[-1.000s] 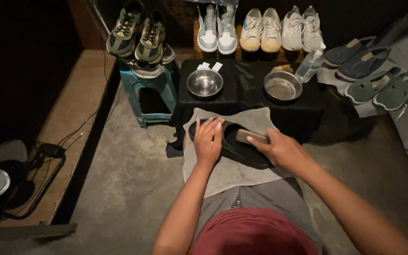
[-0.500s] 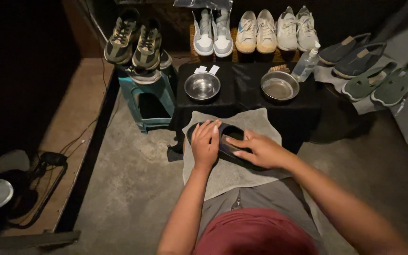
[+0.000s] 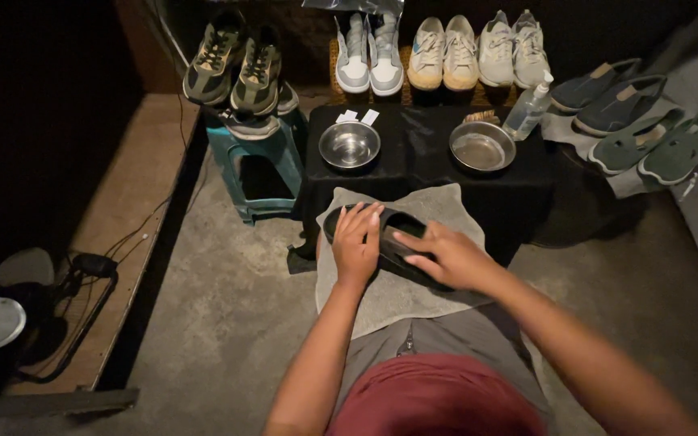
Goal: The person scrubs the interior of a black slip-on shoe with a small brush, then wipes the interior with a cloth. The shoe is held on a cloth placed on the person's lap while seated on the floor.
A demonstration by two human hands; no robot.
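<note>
Both hands have slid a little along the dark slip-on shoe [image 3: 389, 246] since a moment ago, the right one now further over its opening. Left fingers [image 3: 363, 220] lie spread and flat across the toe end, pressing rather than gripping, apparently to steady it; the left hand [image 3: 356, 246] covers that end. The right hand [image 3: 446, 257] curls loosely over the shoe's side, fingertips at the opening. Beneath, a grey towel [image 3: 397, 299] pads the lap, seemingly to protect the clothes. Beyond stand two steel bowls [image 3: 350, 145] on a black-draped table [image 3: 422, 165].
</note>
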